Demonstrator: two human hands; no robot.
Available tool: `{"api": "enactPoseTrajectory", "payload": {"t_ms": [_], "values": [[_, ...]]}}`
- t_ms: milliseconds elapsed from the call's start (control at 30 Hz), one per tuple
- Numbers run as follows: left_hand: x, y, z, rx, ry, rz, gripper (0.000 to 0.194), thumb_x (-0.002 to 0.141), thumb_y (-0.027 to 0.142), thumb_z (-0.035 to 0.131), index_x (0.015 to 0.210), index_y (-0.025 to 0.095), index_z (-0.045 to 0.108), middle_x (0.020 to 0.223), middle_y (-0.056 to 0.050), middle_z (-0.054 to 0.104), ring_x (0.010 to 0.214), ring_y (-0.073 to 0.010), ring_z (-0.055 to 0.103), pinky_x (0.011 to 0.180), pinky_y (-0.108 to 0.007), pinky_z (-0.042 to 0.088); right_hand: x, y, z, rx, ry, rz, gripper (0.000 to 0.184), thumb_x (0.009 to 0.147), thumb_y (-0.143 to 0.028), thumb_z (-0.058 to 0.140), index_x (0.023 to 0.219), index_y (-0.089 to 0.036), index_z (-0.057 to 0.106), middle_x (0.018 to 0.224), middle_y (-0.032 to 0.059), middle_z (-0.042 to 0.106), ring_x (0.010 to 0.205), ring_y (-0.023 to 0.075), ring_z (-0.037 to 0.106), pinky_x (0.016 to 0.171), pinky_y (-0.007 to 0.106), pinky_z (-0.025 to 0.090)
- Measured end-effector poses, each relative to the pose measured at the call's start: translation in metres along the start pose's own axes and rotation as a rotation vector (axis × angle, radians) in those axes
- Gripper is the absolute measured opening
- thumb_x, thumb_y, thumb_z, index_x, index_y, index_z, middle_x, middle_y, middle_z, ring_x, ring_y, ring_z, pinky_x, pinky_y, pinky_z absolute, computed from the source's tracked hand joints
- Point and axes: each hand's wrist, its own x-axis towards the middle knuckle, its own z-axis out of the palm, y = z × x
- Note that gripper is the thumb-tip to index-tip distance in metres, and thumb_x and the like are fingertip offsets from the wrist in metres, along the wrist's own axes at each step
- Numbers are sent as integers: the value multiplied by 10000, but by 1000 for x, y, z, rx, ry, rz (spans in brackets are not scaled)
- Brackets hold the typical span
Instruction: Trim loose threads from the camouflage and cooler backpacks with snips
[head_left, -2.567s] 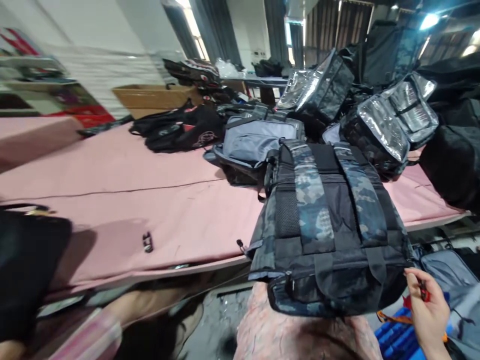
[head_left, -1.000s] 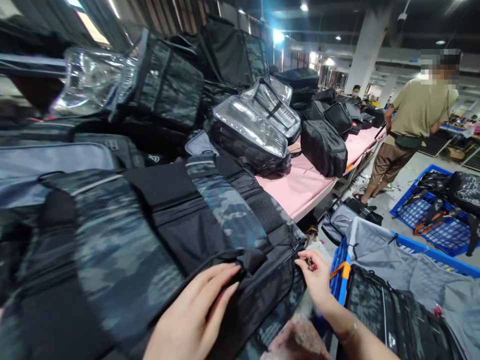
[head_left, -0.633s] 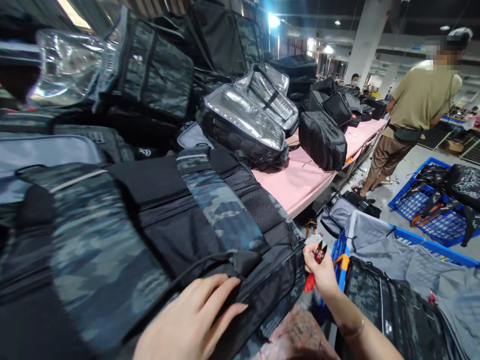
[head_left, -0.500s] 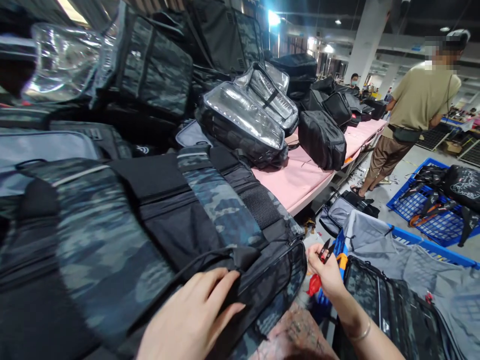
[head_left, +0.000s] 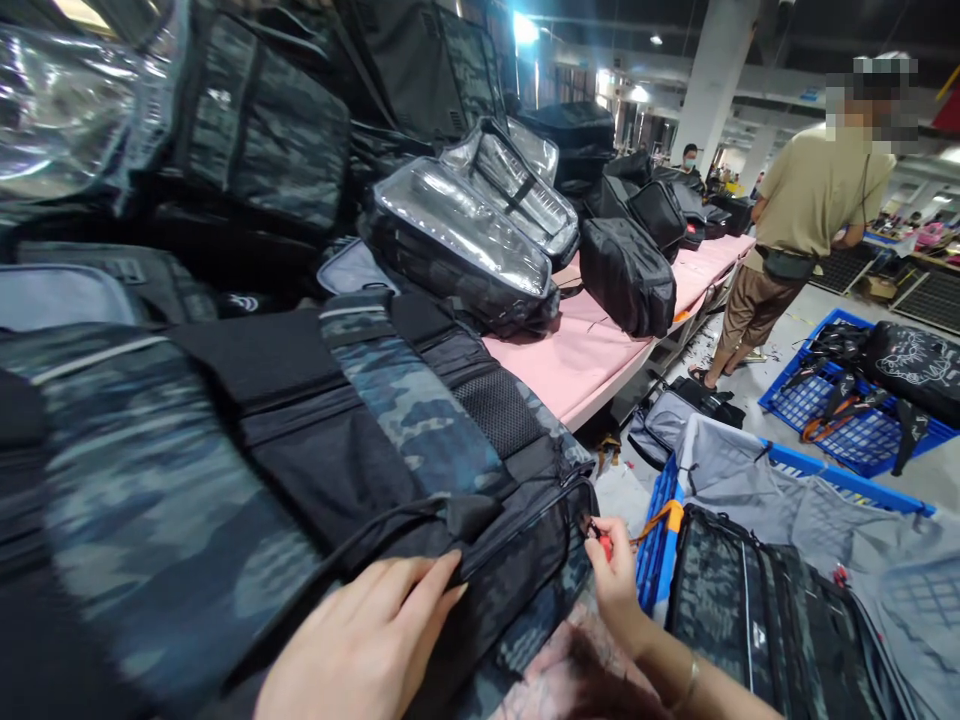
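Note:
A black and blue-grey camouflage backpack lies in front of me, its shoulder straps facing up. My left hand is closed at its near edge, fingers and thumb pinching the black fabric beside a strap end. At the right corner of the backpack, my right hand is closed around small thread snips with a red part showing. The snips' tips are against or very near the bag's edge; the thread there is too small to make out.
Bags with silver lining are piled on a pink-topped table. On my right stands a blue crate holding camouflage bags, with another blue crate beyond. A person stands in the aisle.
My right hand has moved left and down with the snips, from beside the backpack to its corner. The left thumb and fingers have drawn together on the fabric. The view has shifted slightly right.

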Motion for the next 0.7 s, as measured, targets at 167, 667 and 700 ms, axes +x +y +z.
{"api": "enactPoseTrajectory", "payload": {"t_ms": [167,667,700], "values": [[2,-2,-1,-39,-18,-2,290,858,352,437,950,162,636,837,-55,643,725,-181,609,652,-314,466,6,-1,9,36,3,-27,132,807,-243,507,906,-193,580,799,2,573,744,151,528,706,269,427],[-1,-4,1,-34,-19,-8,300,863,362,420,943,166,632,825,-52,630,717,-182,599,646,-320,463,11,-2,20,185,21,-4,130,794,-240,541,911,-200,582,836,2,576,788,153,530,755,284,416],[-1,-4,0,-33,-12,-7,299,865,360,418,941,164,631,822,-53,629,716,-182,600,645,-320,464,12,-3,20,194,21,0,124,790,-246,545,897,-199,586,823,0,574,777,151,526,746,280,414]]}}
